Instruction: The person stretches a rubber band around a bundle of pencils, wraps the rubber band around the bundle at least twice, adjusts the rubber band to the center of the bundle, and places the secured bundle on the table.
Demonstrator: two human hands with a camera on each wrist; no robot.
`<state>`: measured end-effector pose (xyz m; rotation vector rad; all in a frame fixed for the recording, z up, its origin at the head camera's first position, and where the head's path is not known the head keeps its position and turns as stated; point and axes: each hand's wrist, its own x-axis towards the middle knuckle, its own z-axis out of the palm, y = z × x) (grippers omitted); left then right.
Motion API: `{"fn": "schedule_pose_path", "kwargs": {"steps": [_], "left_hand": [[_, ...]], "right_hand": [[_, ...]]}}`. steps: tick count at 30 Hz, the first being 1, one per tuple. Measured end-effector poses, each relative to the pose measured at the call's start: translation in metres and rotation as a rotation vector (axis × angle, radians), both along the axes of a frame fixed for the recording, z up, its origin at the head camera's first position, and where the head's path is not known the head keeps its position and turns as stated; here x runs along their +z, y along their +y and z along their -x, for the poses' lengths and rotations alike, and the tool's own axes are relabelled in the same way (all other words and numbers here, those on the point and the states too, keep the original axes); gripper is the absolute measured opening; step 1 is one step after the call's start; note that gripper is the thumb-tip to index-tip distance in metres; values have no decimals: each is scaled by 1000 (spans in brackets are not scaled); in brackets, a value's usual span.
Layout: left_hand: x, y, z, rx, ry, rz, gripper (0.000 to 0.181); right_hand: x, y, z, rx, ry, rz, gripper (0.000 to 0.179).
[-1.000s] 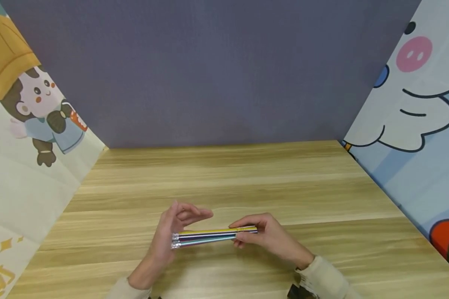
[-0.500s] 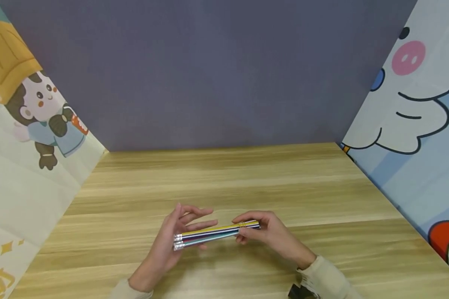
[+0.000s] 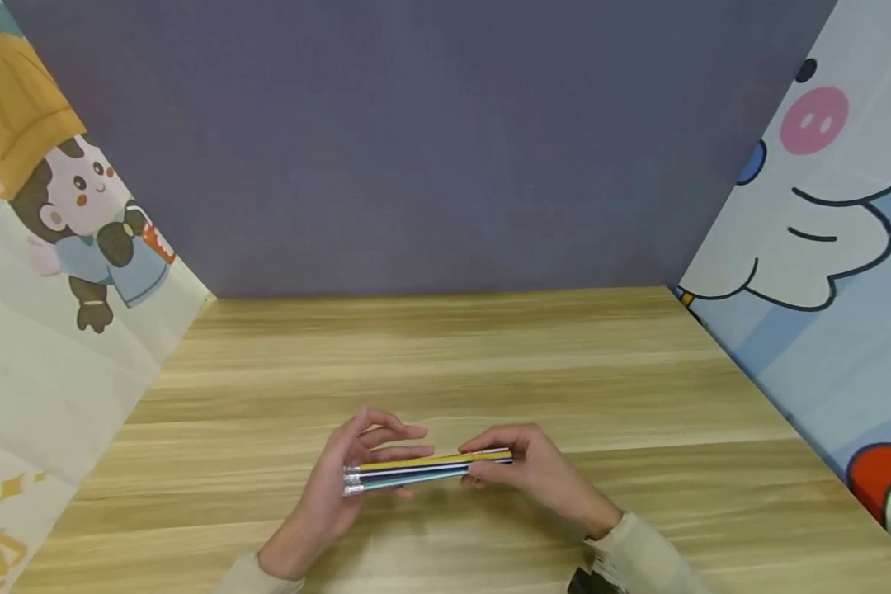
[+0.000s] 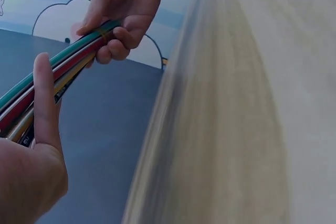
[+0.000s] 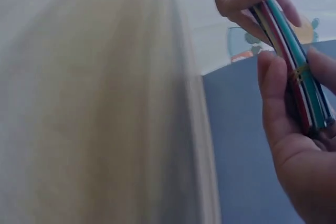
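A bundle of several pencils [image 3: 416,472] in yellow, white, dark, red and teal is held above the table, silvery ends toward the left. Near the other end, a thin yellowish band [image 5: 298,73] wraps it. My right hand [image 3: 538,470] pinches the bundle between thumb and fingers beside that band. The silvery ends lie against the palm of my left hand [image 3: 334,483], whose fingers stretch out loosely along the pencils. In the left wrist view, one straight digit of the left hand [image 4: 44,145] stands across the pencils [image 4: 63,69].
Under both hands spreads a wood-grain table [image 3: 445,363]. A dark grey-blue panel [image 3: 431,148] rises at its far edge. Cartoon-printed sheets stand at the left [image 3: 74,371] and right [image 3: 832,355]. A small black object [image 3: 592,582] sits by the right sleeve.
Over the last second, the left hand's fingers have spread and extended along the bundle. The bundle's right end rises slightly, then lowers again. The right hand keeps its pinch.
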<state>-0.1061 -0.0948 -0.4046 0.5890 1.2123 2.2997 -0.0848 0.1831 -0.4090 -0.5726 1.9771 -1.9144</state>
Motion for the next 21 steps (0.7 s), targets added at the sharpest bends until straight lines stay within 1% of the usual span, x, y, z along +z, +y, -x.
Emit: {"fn": "schedule_pose_path", "kwargs": {"steps": [4,6,10,13,15,19,21], "left_hand": [[-1,2,1,-18,11,-14,50],[-1,2,1,-16,-1,-4,49],[1,1,1,12,9,2,47],[2,-1,2,31,27,-18,46],[2,-2,3,38,39,-26,45],[0,-2,3,69,52,-23,43],[-1,-1,2,80,51,-16,41]], "right_hand": [[-2,-2,-1,46,27,4,28],[-1,0,-1,50,58,19,30],[3,8,2,15,100,30,31],[6,16,5,-23,116,30,27],[8,19,7,-31,132,40,26],[8,17,6,-12,115,59,25],[7,14,4,4,102,47,24]]}}
